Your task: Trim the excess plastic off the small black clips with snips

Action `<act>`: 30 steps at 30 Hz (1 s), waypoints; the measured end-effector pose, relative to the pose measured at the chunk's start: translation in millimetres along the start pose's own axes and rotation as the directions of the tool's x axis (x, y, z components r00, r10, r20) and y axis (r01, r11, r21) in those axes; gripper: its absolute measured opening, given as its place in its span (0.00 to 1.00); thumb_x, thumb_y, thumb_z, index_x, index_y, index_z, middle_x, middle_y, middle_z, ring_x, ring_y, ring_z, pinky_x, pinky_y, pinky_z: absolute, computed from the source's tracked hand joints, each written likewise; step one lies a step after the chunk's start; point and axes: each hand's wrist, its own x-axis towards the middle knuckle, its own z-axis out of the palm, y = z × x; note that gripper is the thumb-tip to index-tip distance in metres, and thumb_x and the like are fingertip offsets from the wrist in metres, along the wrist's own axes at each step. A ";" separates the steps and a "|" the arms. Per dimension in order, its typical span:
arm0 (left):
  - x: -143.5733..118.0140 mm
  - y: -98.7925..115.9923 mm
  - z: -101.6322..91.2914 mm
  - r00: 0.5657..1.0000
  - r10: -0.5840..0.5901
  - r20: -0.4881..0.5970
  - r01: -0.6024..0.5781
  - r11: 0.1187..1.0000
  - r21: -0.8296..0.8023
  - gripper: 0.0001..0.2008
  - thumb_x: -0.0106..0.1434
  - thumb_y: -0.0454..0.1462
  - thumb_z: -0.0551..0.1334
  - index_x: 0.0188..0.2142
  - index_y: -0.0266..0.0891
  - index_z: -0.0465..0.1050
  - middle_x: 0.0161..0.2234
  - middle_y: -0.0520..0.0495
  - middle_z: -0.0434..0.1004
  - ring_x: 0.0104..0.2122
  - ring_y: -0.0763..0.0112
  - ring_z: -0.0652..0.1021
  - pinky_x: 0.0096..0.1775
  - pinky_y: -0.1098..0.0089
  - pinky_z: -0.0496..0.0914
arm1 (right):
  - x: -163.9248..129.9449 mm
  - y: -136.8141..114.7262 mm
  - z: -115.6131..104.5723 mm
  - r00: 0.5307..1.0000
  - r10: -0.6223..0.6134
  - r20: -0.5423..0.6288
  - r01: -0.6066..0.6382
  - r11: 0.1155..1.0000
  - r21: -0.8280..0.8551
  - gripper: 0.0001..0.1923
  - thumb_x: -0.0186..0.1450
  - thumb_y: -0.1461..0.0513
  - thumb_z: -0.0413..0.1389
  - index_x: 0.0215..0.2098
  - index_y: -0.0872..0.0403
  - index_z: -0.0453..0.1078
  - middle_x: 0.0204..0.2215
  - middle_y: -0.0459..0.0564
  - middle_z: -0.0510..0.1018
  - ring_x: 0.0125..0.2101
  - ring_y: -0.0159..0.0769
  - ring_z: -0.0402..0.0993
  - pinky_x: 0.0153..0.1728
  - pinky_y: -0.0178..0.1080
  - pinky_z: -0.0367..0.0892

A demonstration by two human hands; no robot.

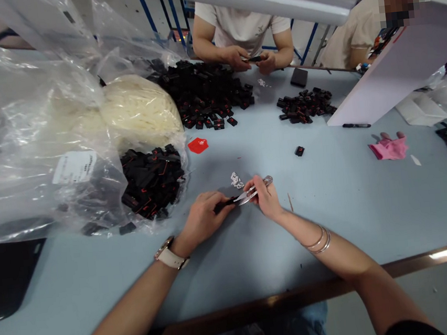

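Observation:
My left hand [206, 214], with a watch on the wrist, is closed on a small black plastic part [222, 205] just above the table. In my right hand [265, 197] is a pair of metal thread snips [254, 190], fingers wrapped round the handles. The blades point left and meet the right end of the black part; whether they touch it I cannot tell. Just beyond my hands lies a little pile of small white pieces [236, 180]. A single black part [299, 151] with a red mark rests farther right.
Clear plastic bags at the left hold black parts [154, 182] and cream-coloured pieces [141, 109]. A large heap of black parts [204, 90] and a smaller heap [306, 105] lie farther back. A red piece [198, 145] and pink glove [389, 146] are on the table. A co-worker [244, 36] sits opposite.

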 end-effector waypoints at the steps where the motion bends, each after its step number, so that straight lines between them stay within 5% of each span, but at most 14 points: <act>1: 0.1 -0.1 0.1 1.000 0.000 -0.005 0.000 1.000 0.001 0.08 0.64 0.41 0.59 0.31 0.41 0.70 0.27 0.50 0.75 0.29 0.68 0.75 0.35 0.67 0.68 | -0.2 0.1 0.1 1.000 -0.005 -0.002 0.005 1.000 -0.006 0.35 0.55 0.32 0.45 0.22 0.53 0.67 0.14 0.46 0.67 0.15 0.29 0.61 0.17 0.34 0.56; 16: -0.4 -2.9 2.6 0.999 0.033 -0.033 -0.033 0.999 -0.008 0.08 0.63 0.41 0.60 0.31 0.39 0.70 0.27 0.49 0.75 0.28 0.68 0.74 0.34 0.67 0.67 | -1.9 -0.9 2.9 0.995 -0.104 0.004 0.104 0.995 -0.002 0.34 0.57 0.34 0.46 0.21 0.56 0.68 0.12 0.44 0.66 0.12 0.24 0.58 0.14 0.30 0.55; 30: -1.0 -3.5 1.4 0.999 0.037 -0.008 -0.037 0.999 0.002 0.09 0.65 0.42 0.58 0.31 0.40 0.70 0.27 0.49 0.75 0.29 0.68 0.74 0.35 0.67 0.68 | -10.0 9.2 0.1 0.951 -0.288 0.111 0.308 0.908 -0.284 0.27 0.69 0.46 0.38 0.27 0.54 0.67 0.17 0.43 0.66 0.18 0.27 0.62 0.21 0.31 0.59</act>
